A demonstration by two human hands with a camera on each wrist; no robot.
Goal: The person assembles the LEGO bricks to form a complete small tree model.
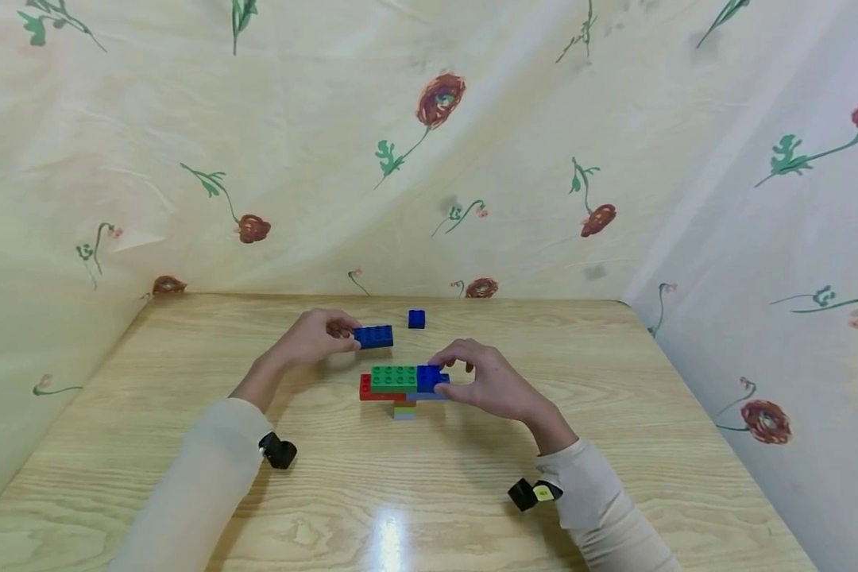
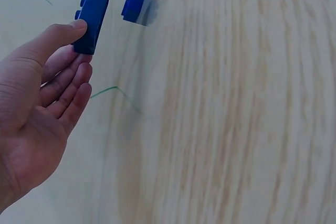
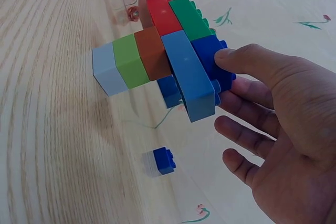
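Note:
A toy brick structure (image 1: 393, 380) stands near the table's middle. Its column stacks a pale blue brick (image 3: 107, 69), a lime brick (image 3: 130, 59) and a brown-orange brick (image 3: 152, 51). Above them lie a red brick (image 3: 164, 14) and a light blue brick (image 3: 190, 74), topped by a green brick (image 1: 393, 379). Beside the green one, on the light blue one, is a small dark blue brick (image 1: 427, 378); my right hand (image 1: 496, 381) pinches it between thumb and fingers. My left hand (image 1: 314, 338) pinches one end of a long dark blue brick (image 2: 96, 11), apart from the structure.
Another small blue brick (image 1: 417, 319) lies on the wooden table (image 1: 329, 492) behind the structure, near the back edge. Flowered cloth (image 1: 314, 143) hangs behind the table and along its sides. Black wrist cameras (image 1: 279, 451) are strapped at both sleeves.

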